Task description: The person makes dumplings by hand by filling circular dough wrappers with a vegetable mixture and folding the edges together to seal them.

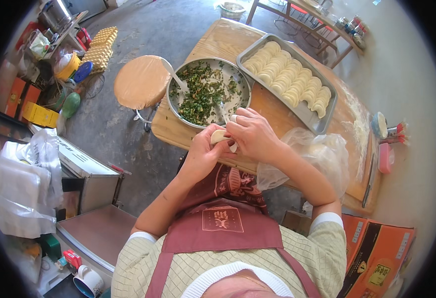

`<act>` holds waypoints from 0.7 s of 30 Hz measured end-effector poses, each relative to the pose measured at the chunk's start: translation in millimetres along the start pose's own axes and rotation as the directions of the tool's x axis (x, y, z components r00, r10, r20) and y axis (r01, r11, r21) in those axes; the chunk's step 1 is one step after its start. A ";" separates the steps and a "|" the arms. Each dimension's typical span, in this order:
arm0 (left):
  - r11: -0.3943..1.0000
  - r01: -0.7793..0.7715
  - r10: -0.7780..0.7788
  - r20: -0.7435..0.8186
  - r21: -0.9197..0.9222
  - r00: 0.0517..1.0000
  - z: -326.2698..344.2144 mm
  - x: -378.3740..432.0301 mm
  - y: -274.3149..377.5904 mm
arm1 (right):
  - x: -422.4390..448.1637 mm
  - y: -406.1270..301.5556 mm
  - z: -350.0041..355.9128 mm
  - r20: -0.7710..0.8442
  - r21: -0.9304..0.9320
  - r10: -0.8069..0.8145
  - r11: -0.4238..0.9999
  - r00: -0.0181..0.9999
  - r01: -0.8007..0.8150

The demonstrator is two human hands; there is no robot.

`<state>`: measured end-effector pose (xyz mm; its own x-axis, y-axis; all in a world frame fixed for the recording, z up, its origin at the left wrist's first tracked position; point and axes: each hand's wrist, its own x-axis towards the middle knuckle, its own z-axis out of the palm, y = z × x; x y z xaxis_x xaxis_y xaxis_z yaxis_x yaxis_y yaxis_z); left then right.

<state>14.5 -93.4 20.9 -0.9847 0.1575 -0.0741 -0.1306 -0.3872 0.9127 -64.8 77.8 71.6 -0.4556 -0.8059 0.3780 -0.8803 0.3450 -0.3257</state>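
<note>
Both hands meet over the near edge of the wooden table (262, 111). My left hand (205, 149) cradles a pale folded dumpling (218, 136), thumb along its near side. At the dumpling's right end, the fingertips of my right hand (250, 128) pinch the dough edge. Just beyond them sits a round metal pan (250, 97) of chopped green filling (201, 93). A white-handled utensil (223, 111) rests in it near my right hand, and a spatula (177, 79) leans over the left rim. Behind to the right, a metal tray (316, 124) carries rows of folded dumplings (288, 74).
A clear plastic bag (307, 156) lies by my right forearm. Flour (357, 123), a long knife (369, 182) and a pink container (385, 158) are at the table's right side. A round stool (141, 82) stands left. Orange boxes (378, 253) are at lower right.
</note>
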 end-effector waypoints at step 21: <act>0.991 -0.130 0.130 -0.021 0.014 0.991 7.1 -6.3 6.7 | -25.1 -15.2 2.3 0.256 0.659 0.371 0.609 0.893 -0.442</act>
<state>20.6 -90.5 30.4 -0.9955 0.0869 0.0366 -0.0004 -0.3920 0.9199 -39.7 91.6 65.1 -0.6997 -0.7144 -0.0049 -0.2478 0.2491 -0.9362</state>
